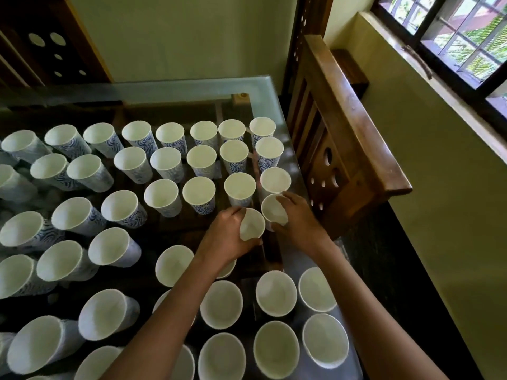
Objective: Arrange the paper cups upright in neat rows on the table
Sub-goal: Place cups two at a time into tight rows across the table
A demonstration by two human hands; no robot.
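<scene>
White paper cups (199,192) with blue wave prints stand upright in rows. The left hand (226,238) curls its fingers round one cup (251,224); the right hand (297,215) grips another (273,209).

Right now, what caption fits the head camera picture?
Left hand holds a paper cup, right hand a second cup, among upright rows on the glass table.

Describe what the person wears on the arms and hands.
The left hand and right hand wear no gloves, and no ring, watch or bracelet shows. The left forearm and right forearm are uncovered to the frame edge; no sleeve is in view.
</scene>
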